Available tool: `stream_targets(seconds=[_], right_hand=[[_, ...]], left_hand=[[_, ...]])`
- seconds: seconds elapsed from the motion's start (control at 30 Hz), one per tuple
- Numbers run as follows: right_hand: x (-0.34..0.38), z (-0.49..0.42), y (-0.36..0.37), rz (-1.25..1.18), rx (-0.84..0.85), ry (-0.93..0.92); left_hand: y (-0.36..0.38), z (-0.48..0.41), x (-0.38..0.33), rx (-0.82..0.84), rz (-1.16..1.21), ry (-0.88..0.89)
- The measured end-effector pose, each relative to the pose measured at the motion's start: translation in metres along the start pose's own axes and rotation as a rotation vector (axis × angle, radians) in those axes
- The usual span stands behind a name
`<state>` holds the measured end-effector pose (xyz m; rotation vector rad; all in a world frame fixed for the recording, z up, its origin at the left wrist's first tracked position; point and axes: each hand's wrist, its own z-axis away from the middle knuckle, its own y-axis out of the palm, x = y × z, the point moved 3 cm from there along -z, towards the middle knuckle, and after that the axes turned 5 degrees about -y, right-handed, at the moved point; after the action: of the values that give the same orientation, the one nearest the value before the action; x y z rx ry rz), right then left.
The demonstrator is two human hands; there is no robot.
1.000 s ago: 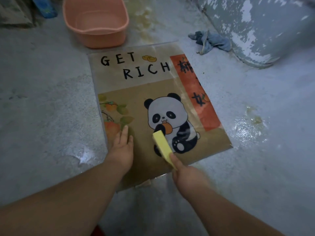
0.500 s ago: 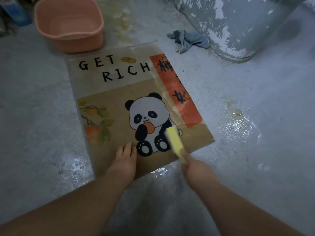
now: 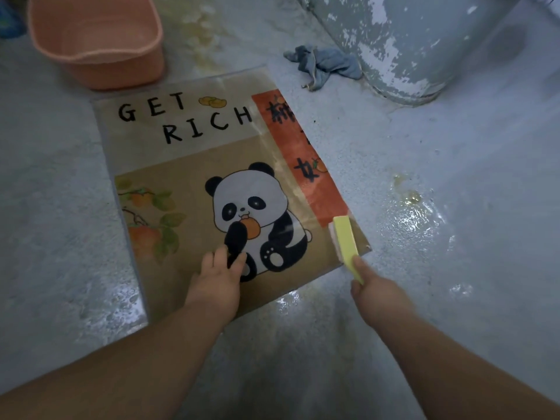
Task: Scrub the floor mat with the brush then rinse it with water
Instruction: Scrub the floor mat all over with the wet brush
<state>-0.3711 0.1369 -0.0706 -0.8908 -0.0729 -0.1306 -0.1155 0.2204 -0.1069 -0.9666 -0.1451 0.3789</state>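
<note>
The mat (image 3: 188, 159) lies flat on the wet floor (image 3: 454, 177). Its long axis runs away from the person and leans to the left at the far end.

The brush (image 3: 345, 237) rests on the mat's near right corner, bristles down, as far as the white strip along its left side shows. Its long axis runs near to far, close to parallel with the mat's right edge, and its far end touches the foot of the red panel. The right hand (image 3: 378, 294) holds the brush by its near end, just off the mat's near edge. The fingers are curled round the brush and the thumb (image 3: 360, 265) is laid along the top.

The left hand (image 3: 216, 283) is pressed on the mat near the middle of the near edge. Its fingers (image 3: 219, 256) are straight, a little apart, and lie over the panda's foot.

From the brush, almost all of the mat lies to the left and farther away. In my judgement the next stroke has to travel that way, or up the right edge, while the left hand pins the mat against the pull.

For rinsing, the basin (image 3: 100, 71) stands just beyond the mat's far left corner, on the left hand's side. Whether it holds water I cannot tell.
</note>
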Motion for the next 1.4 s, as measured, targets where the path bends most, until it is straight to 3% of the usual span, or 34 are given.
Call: stream_targets(seconds=[0.1,0.23,0.4,0.6,0.67,0.87,0.97,1.1,1.17,1.3,1.4], right_hand=[[0.034,0.018,0.032,-0.094,0.078,-0.044],[0.035,0.026,0.043,0.002,0.131,-0.242],[-0.037,-0.017,-0.017,-0.109,-0.048,0.093],[0.032,0.023,0.036,-0.030,0.190,-0.138],[0.019,0.017,0.029,0.018,0.168,-0.179],[-0.035,-0.016,-0.015,-0.107,-0.041,0.093],[0.010,0.007,0.017,-0.189,0.092,0.048],[0.028,0.017,0.026,0.004,0.166,-0.178],[0.004,-0.002,0.005,0.012,0.117,-0.130],[-0.014,-0.029,-0.021,-0.217,-0.035,0.084],[0.034,-0.013,0.012,-0.138,0.133,0.007]], left_hand=[[-0.002,0.002,-0.016,0.046,-0.034,0.076],[-0.002,0.003,-0.036,0.090,-0.114,0.163],[0.003,0.000,-0.038,0.053,-0.120,0.153],[-0.002,-0.005,-0.052,0.035,-0.056,0.159],[-0.006,-0.008,-0.053,0.024,-0.047,0.174],[-0.004,-0.010,-0.048,0.019,-0.021,0.183],[-0.005,-0.011,-0.051,0.028,-0.019,0.174],[-0.005,-0.013,-0.051,0.035,-0.015,0.173],[-0.005,-0.013,-0.050,0.038,-0.008,0.182],[-0.004,-0.013,-0.047,0.041,-0.014,0.192],[-0.005,-0.015,-0.047,0.055,-0.013,0.189]])
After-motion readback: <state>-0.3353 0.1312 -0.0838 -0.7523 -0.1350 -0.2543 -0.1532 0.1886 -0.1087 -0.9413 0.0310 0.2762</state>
